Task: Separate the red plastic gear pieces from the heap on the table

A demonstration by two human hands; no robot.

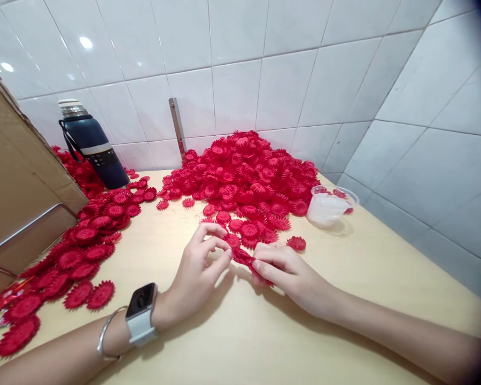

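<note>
My right hand [291, 270] is closed, thumb and fingers gripping a red toothed fabric flower [243, 259], which is tilted and partly covered by the fingers. At its left edge, the thumb and a bent finger of my left hand [204, 259] come together in a pinch on the same flower. Just beyond my hands spreads a large pile of similar red flowers [244, 176] that reaches back to the wall. One loose red flower [296, 244] lies to the right of the pile's front edge.
At right stands a clear plastic tub [329, 208] with something whitish inside. More red flowers [86, 235] lie along the left, beside a cardboard box [20, 176]. A dark blue bottle [94, 144] leans near the tiled wall [240, 32]. A metal strip [177, 125] rises against the tiles.
</note>
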